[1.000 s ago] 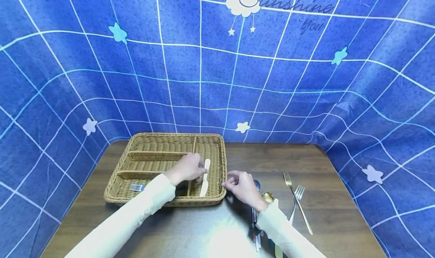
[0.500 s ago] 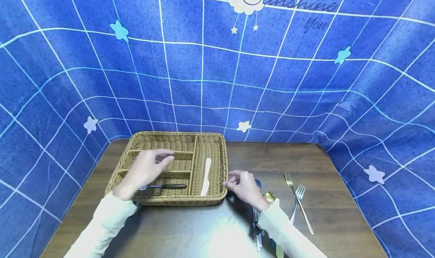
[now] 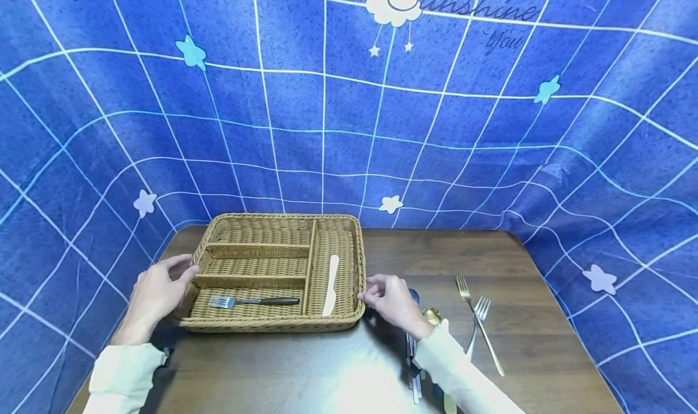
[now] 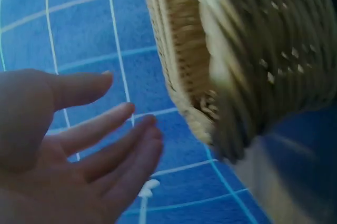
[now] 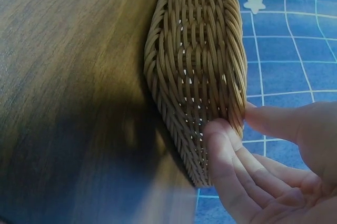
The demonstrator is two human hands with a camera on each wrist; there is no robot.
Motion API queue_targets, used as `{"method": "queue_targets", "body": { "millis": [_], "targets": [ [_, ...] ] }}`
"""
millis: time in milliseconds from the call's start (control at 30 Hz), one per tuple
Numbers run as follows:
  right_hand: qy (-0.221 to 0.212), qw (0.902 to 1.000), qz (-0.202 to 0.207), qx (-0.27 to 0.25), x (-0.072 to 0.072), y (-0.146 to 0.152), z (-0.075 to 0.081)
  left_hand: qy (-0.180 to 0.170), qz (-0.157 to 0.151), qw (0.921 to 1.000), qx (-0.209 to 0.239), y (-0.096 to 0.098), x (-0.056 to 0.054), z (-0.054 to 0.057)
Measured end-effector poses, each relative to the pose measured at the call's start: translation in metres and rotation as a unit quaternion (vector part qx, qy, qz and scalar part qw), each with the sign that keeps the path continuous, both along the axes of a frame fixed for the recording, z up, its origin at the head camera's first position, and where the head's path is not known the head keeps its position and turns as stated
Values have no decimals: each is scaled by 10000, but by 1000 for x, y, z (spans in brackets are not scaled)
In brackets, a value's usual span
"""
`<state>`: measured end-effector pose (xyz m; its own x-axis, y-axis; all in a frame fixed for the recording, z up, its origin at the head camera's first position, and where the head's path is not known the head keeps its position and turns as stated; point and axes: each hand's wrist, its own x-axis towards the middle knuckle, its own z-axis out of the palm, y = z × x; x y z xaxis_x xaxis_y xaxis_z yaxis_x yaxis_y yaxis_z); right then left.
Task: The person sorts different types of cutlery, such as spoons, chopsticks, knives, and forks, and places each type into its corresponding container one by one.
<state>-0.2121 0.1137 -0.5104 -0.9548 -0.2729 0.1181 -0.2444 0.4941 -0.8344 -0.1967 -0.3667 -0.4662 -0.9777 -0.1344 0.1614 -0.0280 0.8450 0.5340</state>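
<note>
A wicker cutlery basket (image 3: 267, 325) with dividers stands on the table. My left hand (image 3: 155, 293) is at its left side, fingers loosely spread; the left wrist view has the thumb and fingers (image 4: 113, 145) apart from the rim. On the right side, my right hand (image 3: 394, 302) pinches the basket's rim, thumb on top and fingers (image 5: 224, 150) against the outer wall. A pale table knife (image 3: 331, 287) lies lengthwise in the right-hand compartment. In the front left compartment is a fork (image 3: 253, 302) with a dark handle.
Right of the basket, a gold-coloured fork (image 3: 480, 326) crosses a silver fork (image 3: 482, 308). A gold-coloured spoon (image 3: 431, 314) and several other pieces of cutlery lie partly hidden under the right forearm. A blue patterned cloth (image 3: 349, 117) surrounds the table's back and sides.
My left hand has let go of the pale knife in the right-hand compartment and moved left across the basket to its left side. The right hand has stayed on the rim.
</note>
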Motion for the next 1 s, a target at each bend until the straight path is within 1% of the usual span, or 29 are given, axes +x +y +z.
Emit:
{"method": "queue_targets", "body": {
  "millis": [67,133,167,233,467,600,733,1000],
  "targets": [
    [3,10000,-1,32,0,0,0,-360,-38,9993,-10,-9,1,-6],
    [-20,10000,11,32,0,0,1,-678,-160,9976,40,-16,1,-11],
    [-45,10000,9,43,0,0,1,-804,-210,9965,94,-18,1,-13],
    [-64,10000,-7,57,0,0,1,-907,-225,9955,154,-22,1,-17],
    [-57,10000,-5,16,-1,1,0,-845,-20,9964,-20,-30,0,-27],
    [-47,10000,36,-16,-1,1,0,-870,116,9961,19,-32,-1,-28],
    [-9,10000,26,-15,-1,1,0,-774,253,9967,34,-30,-1,-29],
    [125,9998,-55,165,0,0,-1,-649,326,9974,13,-29,-1,-32]
  ]
}}
